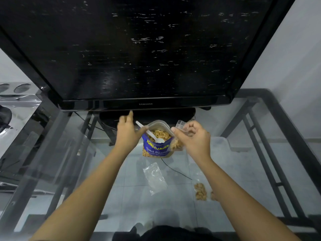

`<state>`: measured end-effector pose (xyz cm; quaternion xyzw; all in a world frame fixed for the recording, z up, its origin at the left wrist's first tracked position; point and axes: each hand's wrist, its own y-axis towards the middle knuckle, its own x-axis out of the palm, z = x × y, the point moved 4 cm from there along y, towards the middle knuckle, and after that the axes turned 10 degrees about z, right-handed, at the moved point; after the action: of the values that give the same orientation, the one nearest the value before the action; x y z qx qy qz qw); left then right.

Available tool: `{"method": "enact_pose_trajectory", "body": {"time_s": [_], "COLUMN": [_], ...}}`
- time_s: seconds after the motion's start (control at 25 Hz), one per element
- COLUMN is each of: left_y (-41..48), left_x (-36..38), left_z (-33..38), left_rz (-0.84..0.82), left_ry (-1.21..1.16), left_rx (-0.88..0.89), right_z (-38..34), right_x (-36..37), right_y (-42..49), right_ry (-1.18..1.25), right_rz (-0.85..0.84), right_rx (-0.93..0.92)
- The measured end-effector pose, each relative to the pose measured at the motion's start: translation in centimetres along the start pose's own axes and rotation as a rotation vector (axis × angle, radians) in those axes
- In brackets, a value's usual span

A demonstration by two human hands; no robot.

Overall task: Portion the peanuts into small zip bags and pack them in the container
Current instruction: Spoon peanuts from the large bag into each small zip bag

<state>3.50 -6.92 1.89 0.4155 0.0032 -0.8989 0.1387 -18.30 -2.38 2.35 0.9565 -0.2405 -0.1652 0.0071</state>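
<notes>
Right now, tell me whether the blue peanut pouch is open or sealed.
Open. The peanut pouch stands upright with its mouth spread wide; loose peanuts and a white spoon show inside it.

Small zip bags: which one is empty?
The flat clear zip bag between the forearms; the held bag in the right hand and the filled bag by the right forearm are not.

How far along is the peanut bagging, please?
Done: at least one filled bag lies on the glass table, not yet packed. In hand: the right hand pinches a partly filled zip bag beside the open peanut pouch. Left: an empty bag, and packing the container.
</notes>
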Motion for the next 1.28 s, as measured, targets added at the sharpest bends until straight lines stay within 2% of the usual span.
{"method": "enact_pose_trajectory", "body": {"time_s": [0.08,0.12,0.16,0.28,0.32,0.48,0.56,0.68,0.8,0.92,1.16,1.28], "left_y": [-2.0,-3.4,-5.2,-9.4,-10.3,-12.5,-14.1,-16.5,-17.8,-18.6,-19.3,-18.2], "left_x": [-0.9,-0.6,0.0,4.5,6.0,9.5,10.6,12.3,13.6,14.5,15.0,13.4], "left_z": [1.9,2.7,3.6,4.3,3.9,1.7,0.6,-1.3,-2.8,-3.2,-2.1,-2.6], "left_rz": [0.186,0.168,0.074,-0.373,-0.445,-0.509,-0.607,-0.724,-0.697,-0.6,-0.499,-0.445], "left_ry": [-0.101,-0.187,-0.27,-0.426,-0.427,-0.528,-0.556,-0.569,-0.514,-0.374,0.011,0.081], "left_rx": [0.213,0.284,0.294,0.029,-0.021,-0.196,-0.297,-0.451,-0.487,-0.459,-0.161,-0.086], "right_z": [0.3,0.5,0.8,2.2,3.0,7.6,9.8,12.1,13.5,14.6,15.5,14.8], "right_x": [-0.7,-1.0,-1.3,-2.1,-2.3,-3.1,-3.8,-4.8,-4.8,-4.7,-3.7,-3.7], "right_y": [-0.1,-0.2,-0.3,-1.0,-1.3,-2.1,-2.8,-3.5,-4.0,-4.5,-5.4,-6.1], "right_ry": [0.004,0.008,0.013,0.017,0.008,0.005,0.046,-0.107,-0.289,-0.431,-0.673,-0.724], "right_rz": [0.004,0.007,0.008,-0.012,-0.031,-0.287,-0.391,-0.383,-0.329,-0.298,-0.351,-0.341], "right_rx": [0.016,0.026,0.04,0.097,0.123,0.323,0.402,0.316,0.193,0.106,-0.111,-0.222]}}
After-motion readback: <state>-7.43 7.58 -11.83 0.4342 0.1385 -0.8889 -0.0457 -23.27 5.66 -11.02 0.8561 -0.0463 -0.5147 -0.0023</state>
